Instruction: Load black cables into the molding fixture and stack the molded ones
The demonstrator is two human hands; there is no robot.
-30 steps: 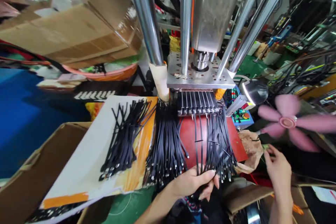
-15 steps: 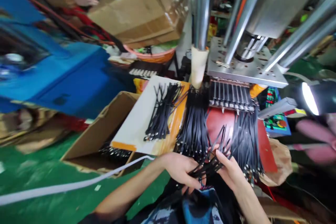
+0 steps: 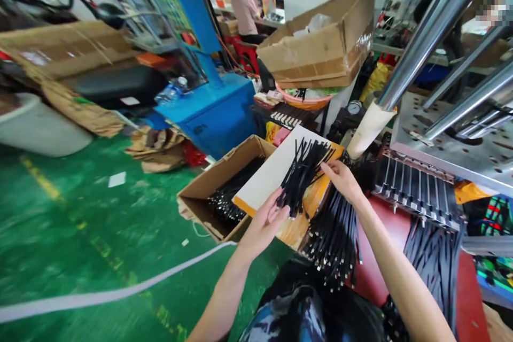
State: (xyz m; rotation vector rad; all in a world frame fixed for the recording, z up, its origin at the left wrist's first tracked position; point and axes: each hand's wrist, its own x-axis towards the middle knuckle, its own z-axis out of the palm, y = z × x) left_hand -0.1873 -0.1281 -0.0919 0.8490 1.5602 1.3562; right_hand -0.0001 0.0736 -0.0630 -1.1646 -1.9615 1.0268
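- Head view: moulding press [image 3: 449,133], right of frame, with black cables hanging from its die [image 3: 417,192].
- Cardboard box [image 3: 208,192], centre, already part-filled with cables.
- White board [image 3: 264,179] across the box carries a cable bundle [image 3: 302,173].
- Left hand [image 3: 266,222] and right hand [image 3: 340,179], fingers loosely apart, rest on the bundle's ends; many cables left.

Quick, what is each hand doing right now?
Left hand: open, fingers touching the black strips.
Right hand: open, resting on the same strips.

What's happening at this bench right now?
A person's left hand and right hand are on a bundle of black strips lying on a white and orange board over an open cardboard box. More strips hang beside it, below a metal press.
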